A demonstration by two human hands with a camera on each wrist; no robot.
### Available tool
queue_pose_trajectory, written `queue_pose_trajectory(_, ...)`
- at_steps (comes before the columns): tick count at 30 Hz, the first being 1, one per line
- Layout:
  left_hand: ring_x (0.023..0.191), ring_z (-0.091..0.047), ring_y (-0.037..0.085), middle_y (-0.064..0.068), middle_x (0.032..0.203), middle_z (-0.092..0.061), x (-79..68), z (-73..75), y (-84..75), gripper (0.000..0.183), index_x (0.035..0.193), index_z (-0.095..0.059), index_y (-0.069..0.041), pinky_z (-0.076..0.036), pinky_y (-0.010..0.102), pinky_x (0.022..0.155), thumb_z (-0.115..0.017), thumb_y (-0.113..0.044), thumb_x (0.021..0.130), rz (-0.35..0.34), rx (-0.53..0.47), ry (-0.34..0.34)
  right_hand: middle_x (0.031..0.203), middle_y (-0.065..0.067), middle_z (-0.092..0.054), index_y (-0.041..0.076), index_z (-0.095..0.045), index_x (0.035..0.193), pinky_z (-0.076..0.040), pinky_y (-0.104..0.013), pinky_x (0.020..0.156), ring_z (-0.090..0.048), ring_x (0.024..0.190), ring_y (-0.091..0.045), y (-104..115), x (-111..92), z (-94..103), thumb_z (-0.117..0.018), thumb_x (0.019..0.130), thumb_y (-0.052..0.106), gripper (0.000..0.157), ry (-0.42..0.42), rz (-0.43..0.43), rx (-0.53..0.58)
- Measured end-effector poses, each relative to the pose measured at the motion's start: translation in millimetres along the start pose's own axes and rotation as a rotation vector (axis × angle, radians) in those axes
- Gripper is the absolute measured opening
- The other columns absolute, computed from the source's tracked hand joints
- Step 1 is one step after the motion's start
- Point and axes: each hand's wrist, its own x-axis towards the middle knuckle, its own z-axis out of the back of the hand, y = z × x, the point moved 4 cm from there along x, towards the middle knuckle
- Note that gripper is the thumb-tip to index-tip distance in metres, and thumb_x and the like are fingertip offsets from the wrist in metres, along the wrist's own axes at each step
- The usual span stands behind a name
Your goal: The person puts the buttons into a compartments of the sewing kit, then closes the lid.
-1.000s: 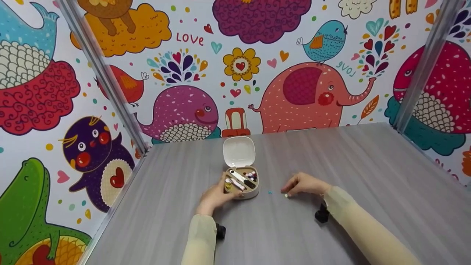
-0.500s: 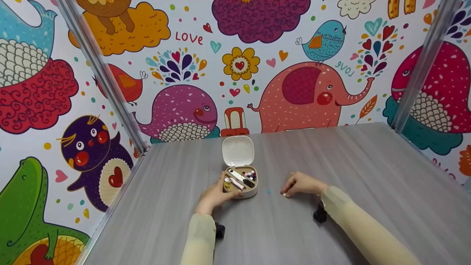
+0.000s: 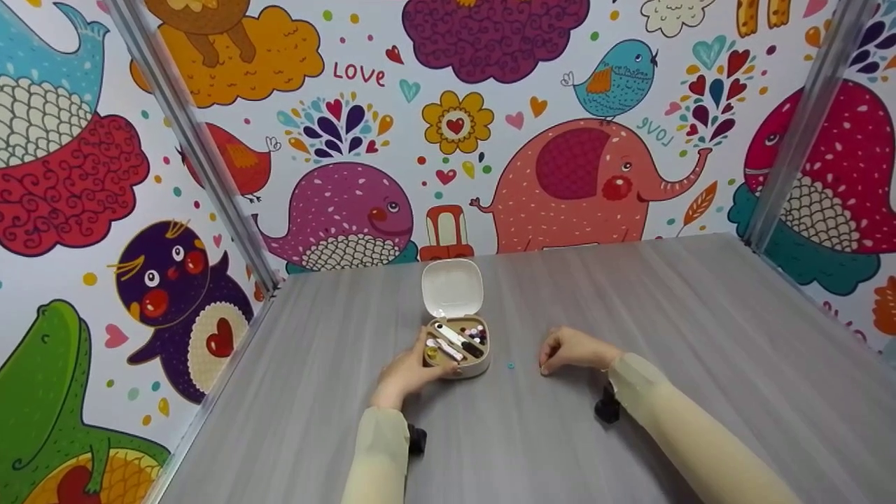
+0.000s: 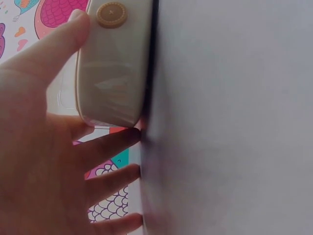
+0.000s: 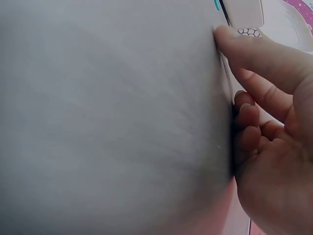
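Note:
A white sewing box with its lid raised stands on the table. Inside are a white-and-black tool, several small coloured beads or buttons and a yellow spool-like piece. My left hand grips the box's near left corner. In the left wrist view the thumb lies by the tan button ornament on the front wall. My right hand pinches at the table right of the box, a small pale button almost wholly hidden at its fingertips. Between box and right hand lies a tiny blue button.
The grey wood-grain table extends around both hands. Behind it rises a wall printed with cartoon animals, and metal posts stand at the corners. A black wrist camera sits on the right wrist.
The fingers of my right hand have closed on the pale button, which showed beneath them before and is now covered. The left hand and box stay put.

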Motion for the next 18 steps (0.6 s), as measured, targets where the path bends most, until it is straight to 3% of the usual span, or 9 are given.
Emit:
queue_pose_trajectory(10,0.126,-0.045,0.045,0.028,0.143,-0.042,0.7,-1.4,-0.2,0.106,0.155,-0.02,-0.009,-0.036,0.059,0.1,-0.069,-0.063,0.078,0.008,0.0,0.0,0.078,-0.001,-0.065,0.002,-0.075,0.079,-0.042,-0.024,0.064,-0.051,0.071,-0.012,2.2,0.6,2.2,-0.077,0.081,0.012,0.01,-0.003,-0.004,0.022)
queue_pose_trajectory(18,0.126,-0.046,0.044,0.027,0.143,-0.043,-0.3,-0.8,-1.5,0.105,0.155,-0.021,-0.007,-0.038,0.056,0.1,-0.068,-0.062,0.079,-0.016,0.018,-0.009,0.074,-0.002,-0.069,0.001,-0.076,0.081,-0.041,-0.023,0.059,-0.05,0.064,-0.01,4.0,2.6,7.7,-0.071,0.082,0.006,0.007,0.004,-0.061,0.066)
